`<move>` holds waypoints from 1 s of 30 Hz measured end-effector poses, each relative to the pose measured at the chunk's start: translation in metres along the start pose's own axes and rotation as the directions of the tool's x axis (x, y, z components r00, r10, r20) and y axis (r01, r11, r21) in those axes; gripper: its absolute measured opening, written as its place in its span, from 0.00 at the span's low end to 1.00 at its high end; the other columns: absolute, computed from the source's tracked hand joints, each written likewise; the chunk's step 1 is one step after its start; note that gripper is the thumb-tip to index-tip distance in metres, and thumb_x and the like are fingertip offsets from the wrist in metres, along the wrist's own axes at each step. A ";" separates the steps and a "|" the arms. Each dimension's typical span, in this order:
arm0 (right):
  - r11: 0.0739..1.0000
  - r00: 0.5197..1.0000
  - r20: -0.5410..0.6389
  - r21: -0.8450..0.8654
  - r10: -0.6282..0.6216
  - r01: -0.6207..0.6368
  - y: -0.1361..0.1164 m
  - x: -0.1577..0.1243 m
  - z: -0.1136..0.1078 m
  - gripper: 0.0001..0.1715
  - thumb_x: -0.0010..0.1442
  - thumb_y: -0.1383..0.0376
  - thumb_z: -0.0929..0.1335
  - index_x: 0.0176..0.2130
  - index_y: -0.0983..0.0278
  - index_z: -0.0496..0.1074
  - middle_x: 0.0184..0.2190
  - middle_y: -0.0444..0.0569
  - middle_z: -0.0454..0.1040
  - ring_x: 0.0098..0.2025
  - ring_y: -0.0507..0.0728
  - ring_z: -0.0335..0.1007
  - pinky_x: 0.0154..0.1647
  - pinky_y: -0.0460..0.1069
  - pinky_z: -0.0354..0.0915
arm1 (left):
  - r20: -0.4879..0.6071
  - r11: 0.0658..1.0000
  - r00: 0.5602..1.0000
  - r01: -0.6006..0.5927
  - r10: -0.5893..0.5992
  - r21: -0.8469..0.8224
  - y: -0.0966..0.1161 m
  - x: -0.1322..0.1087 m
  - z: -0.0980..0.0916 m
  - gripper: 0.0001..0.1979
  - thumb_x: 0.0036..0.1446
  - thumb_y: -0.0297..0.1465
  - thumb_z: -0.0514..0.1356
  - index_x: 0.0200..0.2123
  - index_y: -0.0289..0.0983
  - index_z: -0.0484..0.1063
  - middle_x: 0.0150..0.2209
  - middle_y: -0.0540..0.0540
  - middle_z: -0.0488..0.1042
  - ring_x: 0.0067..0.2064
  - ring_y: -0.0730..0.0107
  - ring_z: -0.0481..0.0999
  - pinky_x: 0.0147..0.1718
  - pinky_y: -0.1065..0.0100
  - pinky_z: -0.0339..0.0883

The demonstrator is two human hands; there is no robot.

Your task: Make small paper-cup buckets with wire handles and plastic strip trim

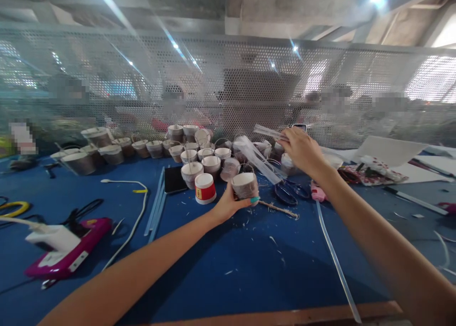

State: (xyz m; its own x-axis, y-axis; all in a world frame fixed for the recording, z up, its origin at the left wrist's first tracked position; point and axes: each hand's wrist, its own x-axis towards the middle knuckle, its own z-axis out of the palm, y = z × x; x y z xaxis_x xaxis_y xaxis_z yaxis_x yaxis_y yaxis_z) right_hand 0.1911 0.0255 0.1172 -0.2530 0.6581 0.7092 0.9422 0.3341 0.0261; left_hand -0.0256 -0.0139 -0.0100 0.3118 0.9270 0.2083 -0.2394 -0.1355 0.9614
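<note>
Fingers of my left hand (228, 205) wrap round a small white-lined, grey-brown cup (245, 186), upright near the middle of the blue table (249, 269). Farther back and to the right, my right hand (301, 148) is closed on a bundle of clear plastic strips (269, 132), raised above the cups. A loose clear plastic piece (258, 159) slants down between the hands. Blue-handled scissors (287, 192) lie right of the held cup, and a twisted twine piece (280, 209) lies beside it. A red and white paper cup (205, 189) stands upside down left of my left hand.
Many similar cups (211, 164) crowd the back. A dark phone (175, 179) and blue sticks (156, 205) lie left of centre. At left is a magenta power strip (60, 264) with cables; at right, a pink glue gun (318, 191). A perforated metal screen (199, 93) stands behind.
</note>
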 end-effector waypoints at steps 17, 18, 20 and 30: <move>0.936 0.993 0.030 0.339 -0.114 0.097 -0.005 -0.077 0.016 0.19 0.61 0.53 0.57 0.29 0.64 0.62 0.25 0.48 0.66 0.28 0.54 0.61 0.29 0.47 0.54 | 0.026 0.891 0.960 -0.270 0.280 0.365 0.003 -0.003 -0.009 0.48 0.38 0.34 0.68 0.58 0.39 0.42 0.58 0.37 0.51 0.59 0.55 0.54 0.58 0.53 0.47; 0.931 0.992 0.026 0.349 -0.127 0.110 -0.006 -0.078 0.016 0.19 0.60 0.52 0.58 0.29 0.64 0.62 0.25 0.48 0.67 0.28 0.54 0.62 0.28 0.47 0.54 | 0.006 0.855 0.937 -0.320 0.349 0.409 0.004 -0.005 -0.009 0.44 0.43 0.36 0.65 0.58 0.39 0.42 0.58 0.37 0.50 0.59 0.55 0.53 0.58 0.53 0.47; 0.919 0.988 0.022 0.372 -0.151 0.132 -0.006 -0.079 0.015 0.21 0.60 0.51 0.57 0.29 0.64 0.62 0.25 0.48 0.67 0.28 0.54 0.62 0.28 0.47 0.54 | 0.022 0.771 0.891 -0.405 0.454 0.492 0.005 -0.009 -0.010 0.39 0.49 0.39 0.61 0.58 0.39 0.42 0.58 0.37 0.49 0.60 0.55 0.52 0.58 0.53 0.46; 0.865 0.987 0.051 0.490 -0.152 0.107 -0.015 -0.080 0.009 0.13 0.61 0.61 0.59 0.27 0.64 0.62 0.21 0.44 0.65 0.24 0.51 0.61 0.26 0.44 0.54 | 0.035 0.676 0.913 -0.325 0.406 0.661 -0.002 0.002 -0.004 0.53 0.37 0.32 0.69 0.58 0.38 0.35 0.55 0.35 0.54 0.56 0.54 0.60 0.55 0.51 0.54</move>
State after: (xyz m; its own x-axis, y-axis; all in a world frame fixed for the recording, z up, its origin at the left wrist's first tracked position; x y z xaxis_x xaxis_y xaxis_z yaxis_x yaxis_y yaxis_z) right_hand 0.1949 -0.0264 0.0536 -0.4038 0.6335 0.6600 0.6798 0.6906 -0.2468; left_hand -0.0280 -0.0102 -0.0124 0.2198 0.7796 0.5865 0.3445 -0.6245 0.7009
